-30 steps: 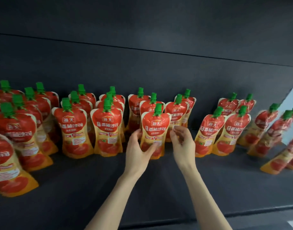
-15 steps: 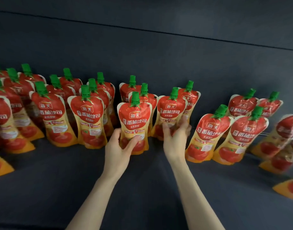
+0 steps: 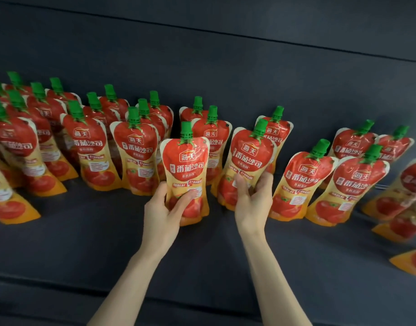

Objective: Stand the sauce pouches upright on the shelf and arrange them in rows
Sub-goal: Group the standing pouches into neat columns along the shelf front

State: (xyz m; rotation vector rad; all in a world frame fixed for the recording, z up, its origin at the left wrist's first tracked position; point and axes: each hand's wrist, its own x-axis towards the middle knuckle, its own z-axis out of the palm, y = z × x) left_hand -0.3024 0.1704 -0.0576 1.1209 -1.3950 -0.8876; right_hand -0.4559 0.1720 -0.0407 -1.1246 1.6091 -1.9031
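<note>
You are clamping your left grip point(image 3: 164, 208) round the base of the front pouch point(image 3: 184, 165) and your right grip point(image 3: 251, 203) round the neighbouring pouch point(image 3: 248, 154), both standing on the shelf point(image 3: 84, 243), so be seating their bottoms flat, in line.

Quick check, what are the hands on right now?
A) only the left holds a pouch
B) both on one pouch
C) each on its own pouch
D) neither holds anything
C: the left hand grips the front pouch, the right hand grips the neighbouring pouch beside it.
</note>
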